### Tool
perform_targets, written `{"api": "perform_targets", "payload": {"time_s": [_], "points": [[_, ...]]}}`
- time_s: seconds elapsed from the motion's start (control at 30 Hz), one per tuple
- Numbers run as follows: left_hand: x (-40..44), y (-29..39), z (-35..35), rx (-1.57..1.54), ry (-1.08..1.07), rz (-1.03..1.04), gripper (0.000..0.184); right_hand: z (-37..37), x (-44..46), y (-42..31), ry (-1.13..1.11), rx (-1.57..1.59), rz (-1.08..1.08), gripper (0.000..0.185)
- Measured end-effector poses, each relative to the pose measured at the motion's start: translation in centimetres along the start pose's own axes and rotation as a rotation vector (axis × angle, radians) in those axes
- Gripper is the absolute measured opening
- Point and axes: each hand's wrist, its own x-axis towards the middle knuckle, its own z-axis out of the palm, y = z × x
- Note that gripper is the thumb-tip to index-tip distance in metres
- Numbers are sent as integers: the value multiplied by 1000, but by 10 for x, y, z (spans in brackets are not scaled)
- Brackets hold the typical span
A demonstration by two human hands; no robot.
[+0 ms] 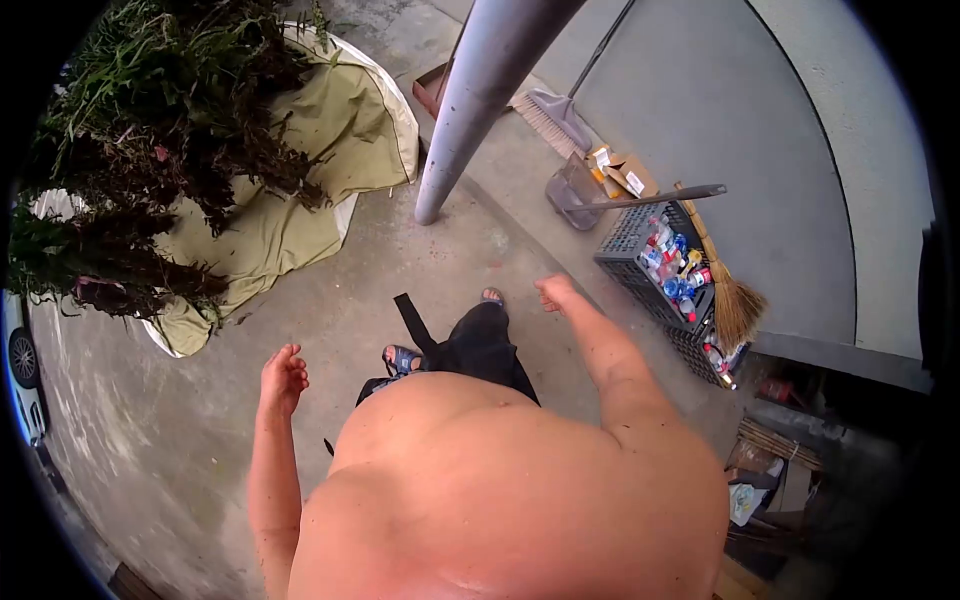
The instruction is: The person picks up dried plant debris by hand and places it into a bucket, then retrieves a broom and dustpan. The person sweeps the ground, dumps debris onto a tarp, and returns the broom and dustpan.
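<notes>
My left hand (285, 378) hangs out to the left over bare concrete, its fingers loosely bent and nothing in it. My right hand (555, 292) is held forward on the right with the fingers curled in. No object shows in it. The nearest thing to it is a dark plastic crate (625, 262) filled with bottles and cans, which it does not touch. A black strap (415, 325) sticks out from my waist, between my two hands. Sandals show on both of my feet.
A grey pole (468, 110) stands ahead. Uprooted green plants (170, 110) lie on a tan cloth (330, 130) at left. By the right wall are a broom (555, 115), a long-handled dustpan (577, 195), a straw broom (738, 305) and cardboard (632, 175). A car (22, 360) is at far left.
</notes>
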Motion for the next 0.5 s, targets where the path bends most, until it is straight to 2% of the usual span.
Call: {"api": "perform_targets", "payload": {"time_s": [0.07,0.13,0.2,0.27,0.3,0.37,0.43,0.47,0.5], "points": [[-22,-31,-92,-103,292,-52,26,45,-13,-6,-69,-71,-9,27],[-48,-44,-153,-223,424,-4,24,83,-11,-15,-170,-121,-40,18],[-72,-44,-194,-281,588,70,25,116,-12,-35,-204,-259,15,18],[-90,-49,-230,-293,719,111,26,153,-38,-77,-249,-386,-25,17],[-97,-60,-251,-293,747,102,26,171,-24,-87,-281,-451,-2,17],[-110,-97,-273,-386,831,111,26,222,-45,-140,-347,-687,-123,18],[-132,-131,-282,-390,895,23,24,274,-2,-169,-403,-752,-136,21],[-150,-145,-282,-463,955,-13,23,309,-55,-214,-394,-845,-210,15],[-161,-168,-282,-524,993,-48,22,346,-6,-237,-545,-767,-180,11]]}}
